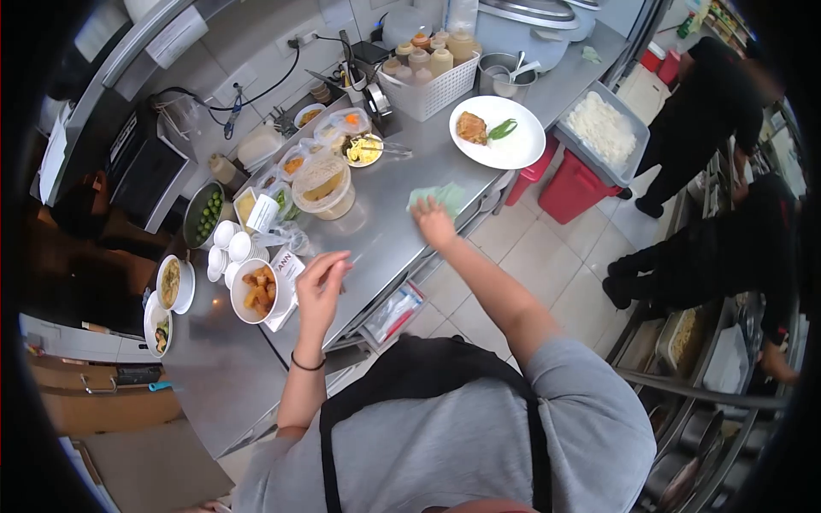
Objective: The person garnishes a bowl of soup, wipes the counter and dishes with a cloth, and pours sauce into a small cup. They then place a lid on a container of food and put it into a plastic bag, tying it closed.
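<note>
My right hand (434, 221) presses a pale green cloth (446, 198) against the steel counter (380, 205), close to its front edge. Raised over the counter's edge, my left hand (321, 291) has loosely bent fingers and holds nothing that I can see. Beside it stands a white bowl (256, 292) of browned chunks, possibly potatoes or chicken. Beyond my right hand a white plate (522, 150) carries a browned piece of meat (471, 127) and a green garnish (503, 129). A round clear tub (323, 188) sits behind my left hand.
At the back, a white basket (436, 90) holds sauce bottles next to a metal pot (505, 79). Stacked white cups (241, 248) and a bowl of green limes (205, 218) stand left. On the right, a grey bin of rice (603, 128) tops a red container (571, 184); two people in black stand beyond.
</note>
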`<state>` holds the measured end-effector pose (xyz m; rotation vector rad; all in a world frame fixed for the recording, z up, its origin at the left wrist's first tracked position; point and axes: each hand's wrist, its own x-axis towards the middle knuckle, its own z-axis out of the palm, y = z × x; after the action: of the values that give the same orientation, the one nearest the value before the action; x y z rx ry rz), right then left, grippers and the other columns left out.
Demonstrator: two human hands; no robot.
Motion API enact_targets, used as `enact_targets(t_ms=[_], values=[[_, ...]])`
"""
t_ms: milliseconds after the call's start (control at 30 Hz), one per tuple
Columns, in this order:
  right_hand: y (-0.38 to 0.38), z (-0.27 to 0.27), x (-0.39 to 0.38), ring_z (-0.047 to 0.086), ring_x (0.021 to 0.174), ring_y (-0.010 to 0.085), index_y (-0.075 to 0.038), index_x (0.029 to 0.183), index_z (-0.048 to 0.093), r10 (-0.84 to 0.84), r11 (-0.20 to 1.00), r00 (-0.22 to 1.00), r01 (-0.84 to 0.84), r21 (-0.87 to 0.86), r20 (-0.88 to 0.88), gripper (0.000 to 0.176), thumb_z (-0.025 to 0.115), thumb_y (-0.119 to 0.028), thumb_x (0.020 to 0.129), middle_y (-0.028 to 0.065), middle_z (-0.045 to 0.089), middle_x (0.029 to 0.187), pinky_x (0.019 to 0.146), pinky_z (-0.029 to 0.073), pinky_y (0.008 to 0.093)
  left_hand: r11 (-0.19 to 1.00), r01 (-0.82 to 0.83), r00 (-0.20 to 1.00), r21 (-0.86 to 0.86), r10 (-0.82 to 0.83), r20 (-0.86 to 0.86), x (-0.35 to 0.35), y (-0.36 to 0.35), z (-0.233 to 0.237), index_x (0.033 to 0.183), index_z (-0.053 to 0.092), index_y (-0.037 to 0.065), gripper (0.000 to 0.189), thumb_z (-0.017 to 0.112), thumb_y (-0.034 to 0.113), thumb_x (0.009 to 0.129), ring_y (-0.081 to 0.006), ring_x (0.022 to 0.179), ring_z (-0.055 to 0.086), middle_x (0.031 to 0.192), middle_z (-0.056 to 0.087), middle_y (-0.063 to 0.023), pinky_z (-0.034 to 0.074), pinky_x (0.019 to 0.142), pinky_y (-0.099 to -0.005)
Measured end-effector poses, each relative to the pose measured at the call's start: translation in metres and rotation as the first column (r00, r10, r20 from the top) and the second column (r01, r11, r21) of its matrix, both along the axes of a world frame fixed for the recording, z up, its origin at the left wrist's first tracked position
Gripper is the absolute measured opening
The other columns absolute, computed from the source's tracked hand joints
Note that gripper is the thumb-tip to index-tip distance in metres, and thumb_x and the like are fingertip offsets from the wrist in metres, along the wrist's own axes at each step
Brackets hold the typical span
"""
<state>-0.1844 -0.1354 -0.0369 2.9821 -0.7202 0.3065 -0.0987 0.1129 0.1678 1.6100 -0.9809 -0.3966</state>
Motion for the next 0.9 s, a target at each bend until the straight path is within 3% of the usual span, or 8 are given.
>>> enact_targets(t_ms=[233, 300, 367, 433, 533, 600, 767, 900], values=[[0.010, 0.042, -0.063, 0.059, 0.090, 0.0243, -0.008, 0.097, 0.062, 0.276, 0.883, 0.954, -0.299, 0.361, 0.115, 0.030, 0.049, -0.001, 0.071, 0.0098, 0.062, 0.095, 0.081, 0.046, 0.0346, 0.980, 0.154, 0.955, 0.126, -0.115, -0.273, 0.022, -0.145, -0.100, 0.094, 0.061, 0.001, 0.019, 0.055, 0.015, 0.084, -0.0131, 0.070, 0.061, 0.081, 0.062, -0.0070, 0.048, 0.059, -0.0223], [-0.014, 0.068, -0.091, 0.062, 0.077, 0.0218, -0.008, 0.093, 0.065, -0.090, 0.537, 0.996, 0.032, 0.843, 0.020, 0.034, 0.047, 0.005, 0.068, 0.0092, 0.065, 0.081, 0.071, 0.050, 0.0323, 0.966, 0.187, 0.952, 0.180, -0.133, -0.275, 0.024, -0.193, -0.126, 0.096, 0.060, 0.001, 0.021, 0.055, 0.017, 0.084, -0.0127, 0.071, 0.060, 0.083, 0.062, -0.0067, 0.049, 0.060, -0.0224], [-0.057, 0.102, -0.129, 0.061, 0.070, 0.0173, -0.008, 0.096, 0.065, -0.211, 0.446, 0.975, 0.033, 0.895, 0.069, 0.037, 0.045, 0.008, 0.068, 0.0102, 0.065, 0.075, 0.063, 0.049, 0.0302, 0.941, 0.254, 0.911, 0.223, -0.155, -0.381, 0.015, -0.248, -0.139, 0.104, 0.055, 0.001, 0.026, 0.054, 0.018, 0.085, -0.0143, 0.074, 0.060, 0.090, 0.060, -0.0088, 0.049, 0.063, -0.0246], [-0.105, 0.110, -0.172, 0.058, 0.069, 0.0120, -0.007, 0.096, 0.064, -0.322, 0.484, 0.937, 0.039, 0.874, 0.137, 0.033, 0.048, 0.006, 0.070, 0.0101, 0.064, 0.075, 0.062, 0.047, 0.0271, 0.918, 0.316, 0.867, 0.240, -0.177, -0.466, 0.002, -0.298, -0.147, 0.110, 0.051, 0.002, 0.030, 0.053, 0.018, 0.085, -0.0158, 0.076, 0.060, 0.095, 0.059, -0.0110, 0.049, 0.065, -0.0266], [-0.170, 0.144, -0.225, 0.057, 0.069, 0.0119, -0.006, 0.098, 0.063, -0.501, 0.565, 0.852, 0.191, 0.803, 0.150, 0.031, 0.052, 0.006, 0.071, 0.0105, 0.064, 0.079, 0.065, 0.045, 0.0252, 0.913, 0.350, 0.586, 0.208, -0.040, -0.809, -0.018, -0.359, -0.158, 0.116, 0.044, 0.002, 0.038, 0.052, 0.023, 0.085, -0.0239, 0.084, 0.060, 0.100, 0.056, -0.0156, 0.051, 0.070, -0.0336], [-0.211, 0.158, -0.245, 0.057, 0.071, 0.0113, -0.004, 0.097, 0.063, -0.513, 0.649, 0.799, 0.122, 0.751, 0.313, 0.030, 0.052, 0.006, 0.072, 0.0099, 0.064, 0.081, 0.067, 0.044, 0.0243, 0.929, 0.364, 0.268, -0.066, -0.172, -0.948, -0.021, -0.392, -0.184, 0.118, 0.038, -0.002, 0.042, 0.049, 0.022, 0.085, -0.0295, 0.091, 0.057, 0.107, 0.053, -0.0195, 0.050, 0.076, -0.0406], [-0.306, 0.174, -0.221, 0.058, 0.077, 0.0139, -0.002, 0.099, 0.061, -0.438, 0.708, 0.838, 0.099, 0.699, 0.325, 0.028, 0.049, 0.005, 0.075, 0.0119, 0.063, 0.086, 0.070, 0.044, 0.0245, 0.965, 0.255, 0.416, 0.058, -0.055, -0.908, -0.019, -0.399, -0.193, 0.117, 0.039, -0.008, 0.041, 0.045, 0.000, 0.078, -0.0343, 0.100, 0.053, 0.112, 0.050, -0.0213, 0.045, 0.084, -0.0489], [-0.348, 0.157, -0.145, 0.059, 0.087, 0.0265, -0.001, 0.098, 0.060, -0.035, 0.836, 0.890, -0.224, 0.502, 0.454, 0.026, 0.049, 0.004, 0.075, 0.0157, 0.061, 0.096, 0.078, 0.044, 0.0295, 0.973, 0.187, 0.443, 0.136, 0.040, -0.896, -0.006, -0.357, -0.188, 0.116, 0.040, -0.007, 0.041, 0.048, 0.002, 0.077, -0.0327, 0.095, 0.056, 0.110, 0.051, -0.0209, 0.049, 0.079, -0.0473]])
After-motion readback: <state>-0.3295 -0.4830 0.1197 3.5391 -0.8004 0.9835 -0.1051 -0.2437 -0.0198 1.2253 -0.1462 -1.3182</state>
